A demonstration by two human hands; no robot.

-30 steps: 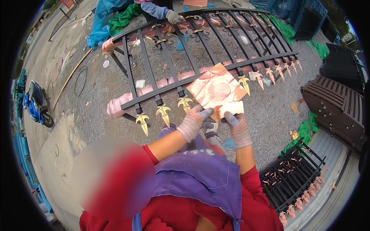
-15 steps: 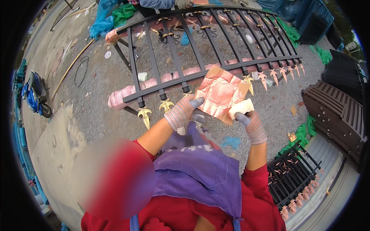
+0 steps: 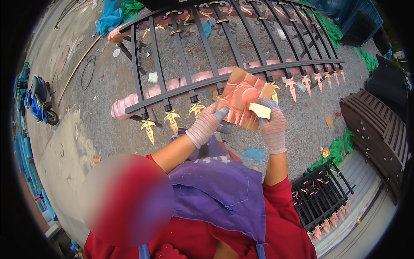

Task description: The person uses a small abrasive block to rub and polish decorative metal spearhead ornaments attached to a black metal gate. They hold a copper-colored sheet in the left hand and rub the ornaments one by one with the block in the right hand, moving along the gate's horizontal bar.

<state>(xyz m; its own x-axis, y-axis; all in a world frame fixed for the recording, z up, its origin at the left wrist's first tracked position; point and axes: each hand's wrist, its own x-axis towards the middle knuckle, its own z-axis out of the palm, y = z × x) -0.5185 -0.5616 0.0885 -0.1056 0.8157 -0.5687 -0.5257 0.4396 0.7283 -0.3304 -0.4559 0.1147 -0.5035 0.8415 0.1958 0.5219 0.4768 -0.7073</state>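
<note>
My left hand (image 3: pixel 206 126), in a striped knit glove, grips the lower left edge of a creased square sheet (image 3: pixel 236 93) smeared with copper-pink paint. A cream sponge (image 3: pixel 260 111) is pinched in my gloved right hand (image 3: pixel 274 129), over the sheet's right side near a round paint patch. Behind the sheet lies a black metal fence panel (image 3: pixel 189 89) with scrollwork and spear-shaped finials. The finials nearest my left hand are gold (image 3: pixel 171 121); those farther right are copper-pink (image 3: pixel 291 87).
A pink-wrapped support bar (image 3: pixel 121 108) runs under the panel. At lower right is a smaller black panel (image 3: pixel 317 200), with brown slatted metal pieces (image 3: pixel 377 129) above it. Green netting (image 3: pixel 345 146) lies between them. A blue scooter (image 3: pixel 39 101) stands far left.
My right hand has moved up and left, bringing the sponge from the sheet's lower right corner to nearer its middle. A co-worker's gloved hand at the top has left the view.
</note>
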